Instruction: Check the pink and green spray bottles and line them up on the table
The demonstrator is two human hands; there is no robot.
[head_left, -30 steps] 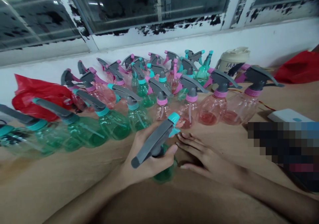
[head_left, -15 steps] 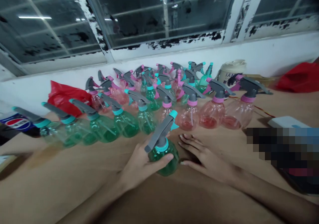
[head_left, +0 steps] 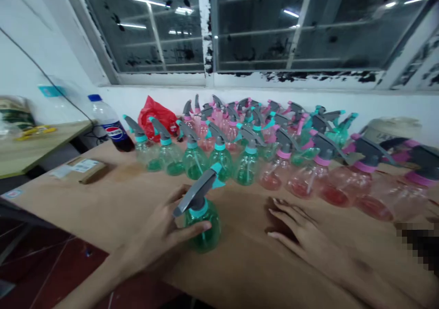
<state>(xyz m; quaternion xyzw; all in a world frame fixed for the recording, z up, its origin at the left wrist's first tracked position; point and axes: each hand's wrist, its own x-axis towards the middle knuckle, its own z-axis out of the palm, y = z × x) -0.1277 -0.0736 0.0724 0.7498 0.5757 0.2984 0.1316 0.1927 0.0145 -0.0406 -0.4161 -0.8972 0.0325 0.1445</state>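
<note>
My left hand [head_left: 171, 226] is wrapped around a green spray bottle [head_left: 209, 231] with a grey and turquoise trigger head. The bottle stands near the front of the table, its nozzle pointing away to the right. To its right, my right hand [head_left: 302, 231] lies low over the tabletop, fingers apart, with nothing in it. Just beyond both hands runs a front row of spray bottles. Green ones with turquoise collars, such as this green bottle [head_left: 247, 165], fill its left part; pink ones with pink collars, such as this pink bottle [head_left: 305, 178], fill its right.
Behind the row crowd several more spray bottles along the wall. A red plastic bag [head_left: 154, 114] and a cola bottle [head_left: 115, 126] stand at the back left, a flat cardboard package [head_left: 85, 169] nearer. A whitish tub [head_left: 391, 128] is at the back right. The table's left edge drops to a red floor.
My view has swung left, bringing the table's left edge and side table into sight. The left hand still holds the green spray bottle; the right hand is now farther from it.
</note>
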